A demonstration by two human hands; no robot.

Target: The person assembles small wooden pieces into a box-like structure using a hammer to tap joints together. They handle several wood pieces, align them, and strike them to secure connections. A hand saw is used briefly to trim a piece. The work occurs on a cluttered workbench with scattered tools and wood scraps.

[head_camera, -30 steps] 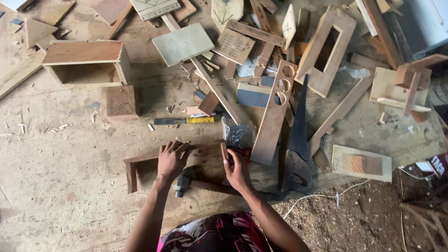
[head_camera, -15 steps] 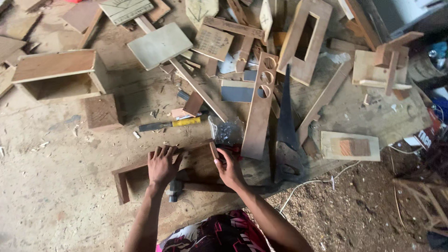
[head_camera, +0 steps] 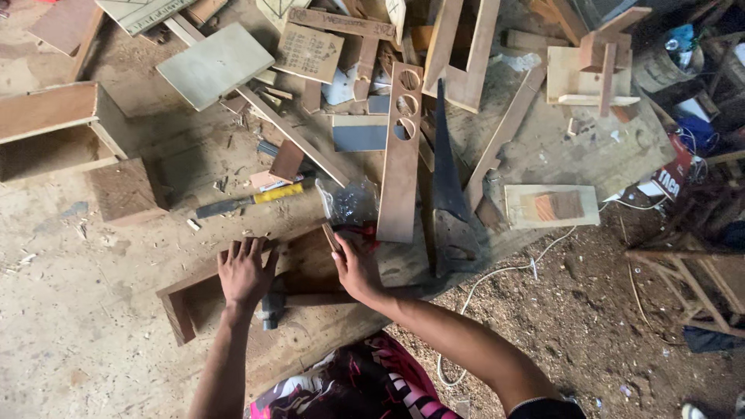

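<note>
Both hands down on a shallow wooden frame, lower centre of frame.

L hand (head_camera: 245,271) lies flat, fingers spread, palm pressing the wooden frame (head_camera: 306,264); no grip closed on anything. R hand (head_camera: 355,268) sits just beside it w/ forearm angling in from lower right, fingers curled over the frame's upper right edge, thumb side near a small thin wood piece (head_camera: 331,237); can't tell if the grip pinches it. Hammer (head_camera: 299,300) lies under the wrists, head at L. Frame rests on the surface (head_camera: 93,326), left end near the bare lower-left area. Upper edge crowded: chisel w/ yellow handle (head_camera: 248,201), plastic bag (head_camera: 353,203), board w/ three holes (head_camera: 402,147), handsaw (head_camera: 448,186) close at right.
</note>
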